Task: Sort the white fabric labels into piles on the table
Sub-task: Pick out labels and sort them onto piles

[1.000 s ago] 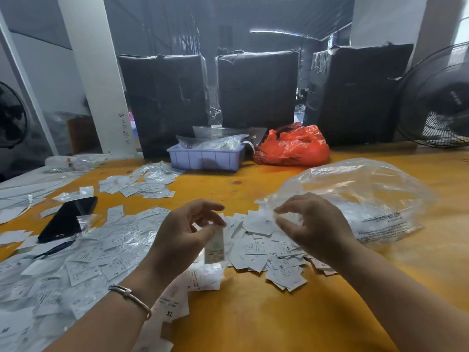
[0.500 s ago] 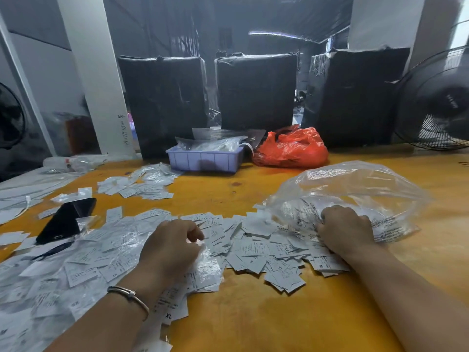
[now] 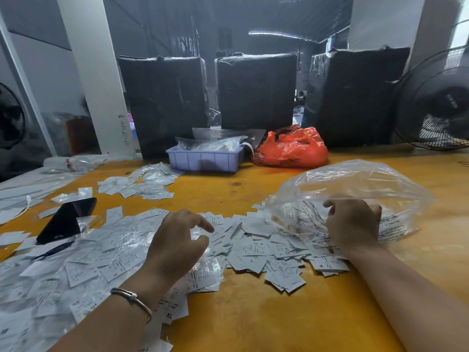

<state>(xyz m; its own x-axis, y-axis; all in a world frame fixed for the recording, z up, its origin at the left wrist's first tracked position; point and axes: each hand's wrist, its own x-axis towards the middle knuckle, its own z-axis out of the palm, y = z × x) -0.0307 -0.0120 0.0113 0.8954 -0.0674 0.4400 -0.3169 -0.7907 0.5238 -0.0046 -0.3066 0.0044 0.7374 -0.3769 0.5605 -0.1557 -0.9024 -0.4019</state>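
Observation:
White fabric labels lie in heaps on the yellow table. A loose pile with size letters sits in the middle, between my hands. A wider heap mixed with shiny clear sleeves spreads to the left, and a small pile lies farther back. My left hand hovers over the boundary of the two near heaps, fingers apart, index finger pointing right, holding nothing. My right hand rests at the mouth of a crumpled clear plastic bag. Its fingertips curl down out of sight among labels and plastic.
A black phone lies at the left among labels. At the back stand a blue tray with clear bags, a red plastic bag, black wrapped boxes and a fan. A plastic bottle lies back left.
One second ago my left hand held a label upright and my right hand was raised. The left hand went down onto the heap without it, then lifted open. The right hand dropped to the bag mouth.

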